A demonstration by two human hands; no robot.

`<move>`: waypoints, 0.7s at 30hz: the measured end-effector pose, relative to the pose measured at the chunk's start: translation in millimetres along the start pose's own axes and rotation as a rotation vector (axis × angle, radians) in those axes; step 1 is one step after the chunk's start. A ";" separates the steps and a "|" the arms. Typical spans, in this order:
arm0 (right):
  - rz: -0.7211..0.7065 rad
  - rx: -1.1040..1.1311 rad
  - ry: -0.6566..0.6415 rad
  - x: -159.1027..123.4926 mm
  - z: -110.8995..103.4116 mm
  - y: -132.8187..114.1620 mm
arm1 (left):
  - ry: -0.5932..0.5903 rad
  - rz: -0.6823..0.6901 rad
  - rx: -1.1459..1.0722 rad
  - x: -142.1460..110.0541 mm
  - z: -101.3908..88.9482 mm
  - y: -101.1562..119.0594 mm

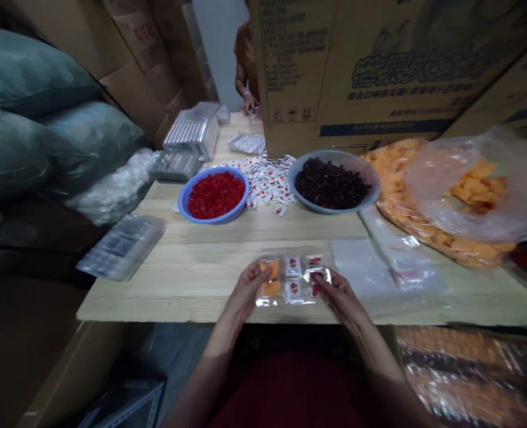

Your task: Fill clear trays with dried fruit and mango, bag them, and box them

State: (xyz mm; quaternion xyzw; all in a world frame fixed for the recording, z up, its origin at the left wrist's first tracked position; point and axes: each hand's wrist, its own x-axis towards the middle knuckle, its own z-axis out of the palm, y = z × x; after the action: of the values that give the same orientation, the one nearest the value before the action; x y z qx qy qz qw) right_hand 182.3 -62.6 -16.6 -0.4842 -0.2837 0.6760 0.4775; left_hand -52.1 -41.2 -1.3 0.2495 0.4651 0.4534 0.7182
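Both hands hold one clear plastic tray (292, 279) between them at the near edge of the wooden table (192, 279). The left hand (245, 291) grips its left end, the right hand (339, 294) its right end, fingers curled over the rims. Orange pieces fill its left compartments; small red-and-white sachets lie in the others, their count hard to make out. Farther back stand two bowls: a blue bowl (185, 205) of red pieces and a grey bowl (370, 178) of dark pieces, loose sachets (267, 178) scattered between them. A co-worker's hand (248, 104) shows at the far end, mostly hidden by a cardboard box (379, 59).
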 end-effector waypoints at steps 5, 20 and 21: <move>-0.016 -0.018 -0.030 -11.9 2.6 -4.5 | -0.110 -0.254 -0.047 -15.8 -9.1 -7.7; -0.322 -1.127 0.359 -27.3 -42.2 -17.5 | 0.060 -0.256 -0.233 -19.6 -5.6 -25.9; -0.300 -1.300 0.392 -25.7 -42.6 -16.9 | 0.080 -0.238 -0.244 -19.9 -7.1 -21.9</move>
State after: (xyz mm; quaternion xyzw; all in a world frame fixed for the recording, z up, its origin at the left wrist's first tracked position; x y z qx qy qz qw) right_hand 230.0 -83.1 -8.3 -0.7408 -0.6034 0.1957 0.2211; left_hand -52.4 -69.4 -12.8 0.0854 0.4613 0.4278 0.7726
